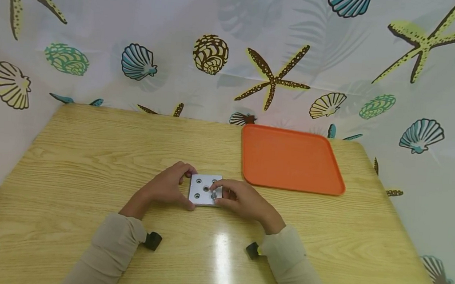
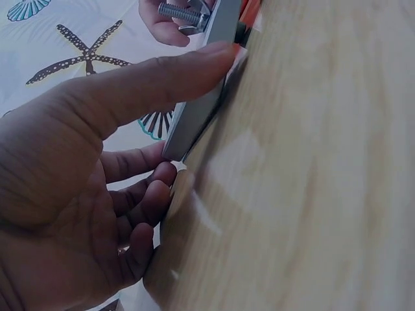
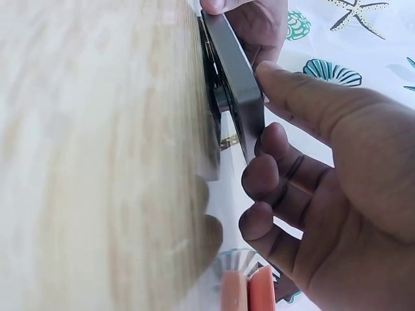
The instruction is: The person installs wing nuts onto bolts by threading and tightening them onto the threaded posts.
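Note:
A square silver metal plate with several round holes lies at the middle of the table. The left hand grips it along its left side, thumb at the near corner and fingers at the far one. A threaded bolt rises through the plate near its right side, carrying a wing nut. Thumb and index finger of the right hand pinch around the wing nut from the right. In the right wrist view the plate's edge shows, with a round dark piece beneath; the wing nut is hidden there.
An orange tray lies behind and right of the hands on the wooden table. A cloth printed with shells and starfish hangs behind the table and at both sides.

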